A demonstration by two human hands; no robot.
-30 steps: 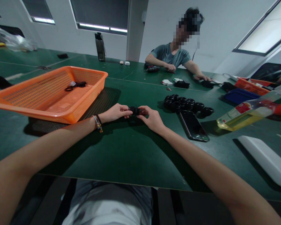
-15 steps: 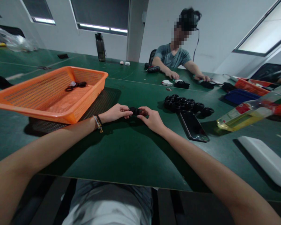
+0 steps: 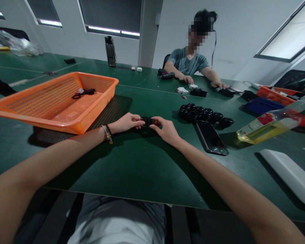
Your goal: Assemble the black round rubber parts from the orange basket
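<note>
Between my two hands, just above the green table point(image 3: 142, 169), is a small round black part point(image 3: 147, 121). My left hand point(image 3: 128, 122) pinches its left end with thumb and fingers. On its right end, my right hand point(image 3: 165, 129) closes thumb and forefinger. Fingertips cover much of the part, so its exact kind cannot be made out. Right of my right hand lies a cluster of similar black round parts point(image 3: 204, 114), hollow at the top. An orange plastic basket point(image 3: 101, 98) stands left of my left hand, with a small black cable point(image 3: 83, 93) in it.
A dark phone point(image 3: 211, 137) lies by the cluster. Farther right are a tilted bottle of yellow liquid point(image 3: 265, 127), a white block point(image 3: 289, 174) and a blue tray point(image 3: 263, 106). Across the table a person point(image 3: 189, 62) handles black pieces near a power drill point(image 3: 166, 74). A dark water bottle point(image 3: 110, 51) stands behind.
Both hands keep their hold on the small black part, nearly in place. The view has shifted very slightly. Nothing has been let go or picked up.
</note>
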